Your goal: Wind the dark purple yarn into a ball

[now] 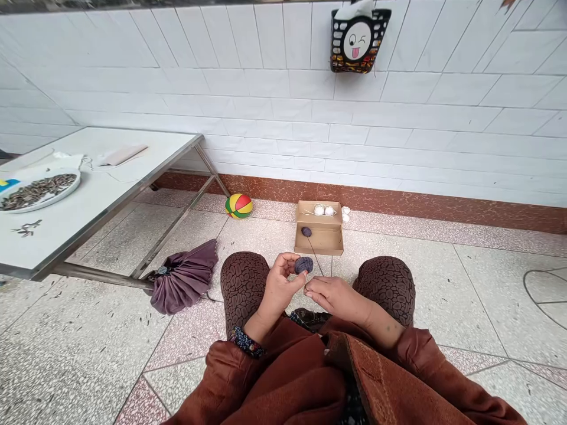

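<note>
A dark purple-grey ball of yarn (303, 265) sits between the thumb and fingers of my left hand (280, 283), above the floor and between my knees. My right hand (339, 300) is just to its right, fingers closed in a pinch on the yarn strand (315, 255). That strand runs forward to a smaller ball of the same dark yarn (306, 232) lying in an open cardboard box (325, 242). White yarn balls (325, 210) rest in the lid part of the box, and more white ones (346, 213) lie beside it.
At the left stands a white table (128, 186) with a plate (66, 190) of seeds. A folded purple umbrella (183, 277) leans by its leg. A colourful ball (238, 206) lies near the tiled wall (266, 118). A black basket (359, 44) hangs there. A wire hoop (527, 289) is at right.
</note>
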`<state>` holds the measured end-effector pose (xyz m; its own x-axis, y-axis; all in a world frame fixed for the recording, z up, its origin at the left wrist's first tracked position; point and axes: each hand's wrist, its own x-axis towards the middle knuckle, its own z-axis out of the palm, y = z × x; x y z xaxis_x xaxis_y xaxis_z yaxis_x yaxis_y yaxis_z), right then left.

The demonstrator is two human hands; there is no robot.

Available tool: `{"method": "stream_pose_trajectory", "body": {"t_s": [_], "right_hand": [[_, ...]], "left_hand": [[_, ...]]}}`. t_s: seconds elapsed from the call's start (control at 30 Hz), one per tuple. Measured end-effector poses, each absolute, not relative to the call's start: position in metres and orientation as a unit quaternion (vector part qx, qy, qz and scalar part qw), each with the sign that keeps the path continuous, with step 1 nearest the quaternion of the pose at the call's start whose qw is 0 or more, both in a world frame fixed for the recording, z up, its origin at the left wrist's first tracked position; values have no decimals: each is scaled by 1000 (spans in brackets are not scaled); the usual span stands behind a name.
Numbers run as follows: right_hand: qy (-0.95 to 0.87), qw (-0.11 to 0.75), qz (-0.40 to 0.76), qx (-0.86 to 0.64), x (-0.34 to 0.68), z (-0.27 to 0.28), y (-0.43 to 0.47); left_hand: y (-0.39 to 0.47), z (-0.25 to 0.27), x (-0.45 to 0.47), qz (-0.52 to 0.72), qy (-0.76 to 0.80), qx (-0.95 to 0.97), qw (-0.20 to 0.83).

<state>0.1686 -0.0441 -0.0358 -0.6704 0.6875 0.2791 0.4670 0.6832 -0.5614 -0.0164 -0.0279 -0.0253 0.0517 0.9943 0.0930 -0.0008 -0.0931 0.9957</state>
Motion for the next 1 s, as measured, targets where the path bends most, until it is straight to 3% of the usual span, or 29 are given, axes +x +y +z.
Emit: {"method": "stream_pose_trajectory", "body": {"t_s": [0.27,0.43,0.67,1.0], "right_hand": [[-874,328,174,-315,182,19,-28],[-819,376,171,-397,182,3,-4],[-830,293,226,-417,164,-40,-29],[-879,314,179,-310,170,4,-42]], "left_hand": [[-30,-26,-15,454,466,589,479],[-35,-15,-16,447,400,580,551],[-33,-20,-19,539,381,464,590],[-27,-24,-17,494,457,515,531]]}}
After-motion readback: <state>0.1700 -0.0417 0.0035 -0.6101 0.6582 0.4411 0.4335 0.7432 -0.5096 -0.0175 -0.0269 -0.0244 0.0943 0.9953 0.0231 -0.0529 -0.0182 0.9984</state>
